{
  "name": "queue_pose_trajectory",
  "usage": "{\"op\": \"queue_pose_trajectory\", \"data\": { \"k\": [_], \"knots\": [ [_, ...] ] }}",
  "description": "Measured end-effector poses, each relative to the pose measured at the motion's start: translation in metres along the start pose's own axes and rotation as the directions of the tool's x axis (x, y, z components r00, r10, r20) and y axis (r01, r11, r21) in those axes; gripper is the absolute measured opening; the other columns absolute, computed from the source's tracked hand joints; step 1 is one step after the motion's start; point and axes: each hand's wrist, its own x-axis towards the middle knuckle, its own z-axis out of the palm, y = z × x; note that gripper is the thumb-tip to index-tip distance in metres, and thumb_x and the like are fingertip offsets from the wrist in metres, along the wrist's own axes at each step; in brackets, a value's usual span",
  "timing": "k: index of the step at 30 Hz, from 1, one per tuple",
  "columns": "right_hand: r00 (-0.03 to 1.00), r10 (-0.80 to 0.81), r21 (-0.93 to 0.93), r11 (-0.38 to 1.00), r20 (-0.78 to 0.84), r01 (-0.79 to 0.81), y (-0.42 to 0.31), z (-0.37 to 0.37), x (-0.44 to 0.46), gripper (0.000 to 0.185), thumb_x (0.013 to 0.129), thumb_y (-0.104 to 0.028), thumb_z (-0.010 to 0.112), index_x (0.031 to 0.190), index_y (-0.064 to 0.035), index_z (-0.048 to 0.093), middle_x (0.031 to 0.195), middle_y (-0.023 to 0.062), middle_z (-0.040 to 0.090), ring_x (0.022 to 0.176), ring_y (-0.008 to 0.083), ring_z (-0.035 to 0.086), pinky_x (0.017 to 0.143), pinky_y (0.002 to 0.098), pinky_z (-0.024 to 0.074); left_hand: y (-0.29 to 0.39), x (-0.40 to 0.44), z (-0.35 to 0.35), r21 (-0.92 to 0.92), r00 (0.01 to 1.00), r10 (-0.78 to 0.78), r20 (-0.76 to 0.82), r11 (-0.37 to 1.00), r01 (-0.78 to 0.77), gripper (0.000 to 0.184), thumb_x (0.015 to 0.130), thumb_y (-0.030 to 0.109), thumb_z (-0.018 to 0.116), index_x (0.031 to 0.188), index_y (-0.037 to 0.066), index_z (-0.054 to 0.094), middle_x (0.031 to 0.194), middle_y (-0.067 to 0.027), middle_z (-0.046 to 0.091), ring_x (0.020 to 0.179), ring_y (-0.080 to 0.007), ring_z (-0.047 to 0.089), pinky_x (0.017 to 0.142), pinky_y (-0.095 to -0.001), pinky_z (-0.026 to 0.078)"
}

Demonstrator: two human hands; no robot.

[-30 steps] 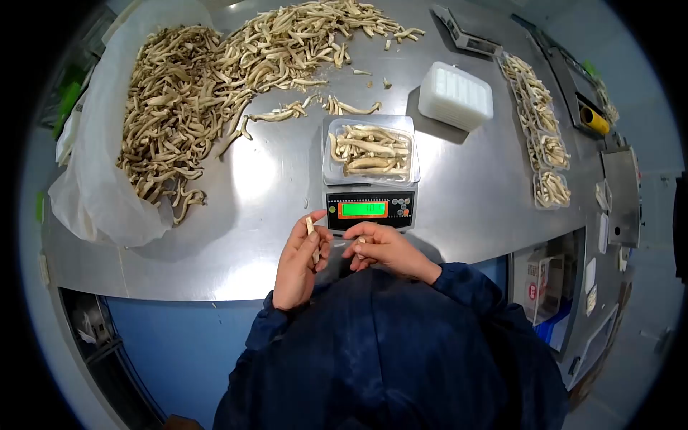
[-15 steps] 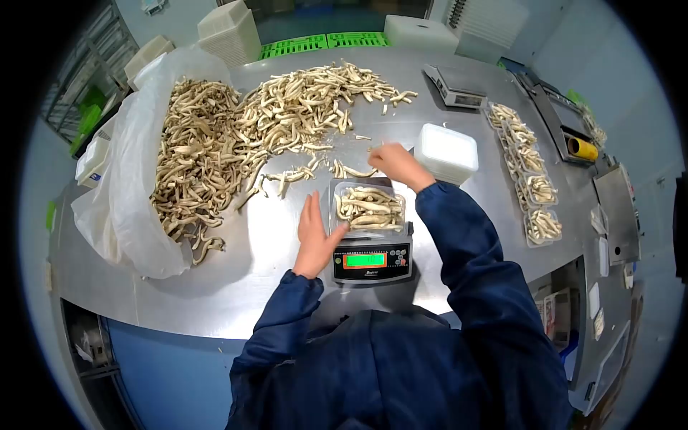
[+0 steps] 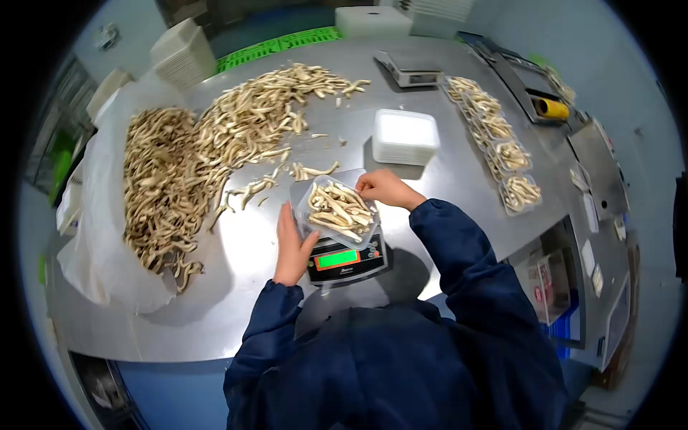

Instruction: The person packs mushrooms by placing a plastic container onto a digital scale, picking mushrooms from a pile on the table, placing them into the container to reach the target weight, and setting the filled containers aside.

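Observation:
A clear plastic tub (image 3: 358,244) filled with long pale mushrooms (image 3: 334,206) is over the digital scale (image 3: 349,274), turned at an angle to it. My left hand (image 3: 291,247) holds the tub's left side, fingers along the wall and thumb at the near corner. At the far right rim, my right hand (image 3: 387,189) has its fingers closed on the edge; the fingertips are partly hidden. Whether the tub still touches the scale's plate I cannot tell. Green light fills the scale's display, with no readable digits.
Loose mushrooms (image 3: 251,115) spread across the steel table (image 3: 193,333) beside a large plastic bag (image 3: 93,215) of more. Stacked white lids or tubs (image 3: 405,136) stand right of the scale. Farther right are filled tubs (image 3: 519,193) in rows and a second scale (image 3: 408,69).
My right hand has come from beyond the scale to the tub's right rim. The tub has turned on or over the scale, and the view has shifted.

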Motion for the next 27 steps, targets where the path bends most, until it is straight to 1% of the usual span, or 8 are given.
{"op": "queue_pose_trajectory", "data": {
  "k": [3,5,8,12,15,19,22,27],
  "knots": [
    [0.989,0.009,0.096,0.995,-0.146,0.005,0.019,-0.004,-0.028,0.018,0.074,-0.016,0.065,0.084,-0.0002,0.067,0.075,0.0147,0.067,0.066,0.0251,0.063,0.061,0.0331,0.0479,0.001,-0.005,-0.004,-0.105,0.999,-0.045,-0.004,0.993,0.044,0.076,0.083,0.009,0.062,0.144,-0.004,0.018,0.147,-0.023,0.025,0.136,-0.0342,0.025,0.112,-0.0372,0.02],
    [0.962,0.092,0.126,0.99,-0.257,-0.061,0.019,-0.016,-0.059,0.019,0.076,-0.016,0.064,0.084,0.0011,0.066,0.073,0.0144,0.066,0.066,0.0244,0.063,0.061,0.0322,0.0484,0.016,-0.009,-0.01,-0.37,0.977,-0.203,0.067,0.904,0.213,0.075,0.086,0.011,0.06,0.146,-0.002,0.017,0.148,-0.0206,0.024,0.137,-0.0299,0.025,0.112,-0.0355,0.019],
    [0.857,0.271,0.187,0.96,-0.438,-0.208,0.032,-0.034,-0.119,0.021,0.078,-0.016,0.064,0.086,0.0023,0.065,0.073,0.0144,0.066,0.065,0.0229,0.063,0.062,0.0311,0.0488,0.007,-0.016,-0.016,-0.215,0.966,-0.251,0.059,0.942,0.258,0.071,0.091,0.018,0.055,0.148,0.007,0.016,0.152,-0.0143,0.021,0.14,-0.0281,0.021,0.112,-0.0445,0.017],
    [0.596,0.382,0.245,0.922,-0.706,-0.301,0.076,-0.052,-0.206,0.02,0.076,-0.014,0.066,0.087,0.0025,0.065,0.073,0.0137,0.066,0.064,0.0213,0.063,0.061,0.0317,0.0482,-0.01,-0.027,-0.024,-0.255,0.964,-0.253,0.076,0.93,0.264,0.067,0.093,0.014,0.05,0.15,0.014,0.014,0.151,-0.0178,0.022,0.14,-0.0299,0.021,0.11,-0.0443,0.022],
    [0.382,0.492,0.331,0.848,-0.782,-0.415,0.13,-0.072,-0.261,0.017,0.078,-0.011,0.063,0.087,0.003,0.064,0.068,0.0052,0.063,0.058,0.0102,0.056,0.052,0.0255,0.0447,-0.016,-0.032,-0.031,-0.23,0.955,-0.288,0.073,0.927,0.297,0.063,0.094,0.01,0.045,0.149,0.014,0.015,0.149,-0.0201,0.024,0.137,-0.0323,0.026,0.108,-0.0411,0.026],
    [0.057,0.563,0.504,0.777,-0.824,-0.377,0.137,-0.125,-0.301,0.011,0.078,-0.008,0.061,0.079,0.0027,0.062,0.059,0.005,0.059,0.047,0.0116,0.054,0.043,0.0261,0.0419,-0.025,-0.033,-0.037,-0.214,0.95,-0.313,0.012,0.927,0.308,0.061,0.096,0.016,0.047,0.149,0.014,0.017,0.145,-0.0209,0.031,0.133,-0.0332,0.033,0.107,-0.0412,0.027],
    [-0.078,0.536,0.512,0.74,-0.841,-0.435,0.18,-0.156,-0.314,0.009,0.075,-0.007,0.06,0.075,0.0015,0.061,0.057,0.0066,0.06,0.045,0.014,0.058,0.043,0.0284,0.0453,-0.024,-0.033,-0.042,-0.257,0.935,-0.353,-0.039,0.908,0.332,0.059,0.097,0.018,0.045,0.148,0.012,0.017,0.145,-0.0208,0.031,0.132,-0.0334,0.035,0.107,-0.0409,0.028],
    [-0.244,0.555,0.605,0.752,-0.795,-0.26,0.229,-0.176,-0.304,0.007,0.073,-0.005,0.061,0.073,0.002,0.061,0.055,0.0085,0.06,0.043,0.0151,0.058,0.042,0.0287,0.0478,-0.024,-0.033,-0.05,-0.292,0.912,-0.403,-0.081,0.884,0.365,0.058,0.098,0.023,0.044,0.149,0.011,0.017,0.145,-0.0189,0.03,0.131,-0.0306,0.036,0.107,-0.0386,0.029]
  ]
}}
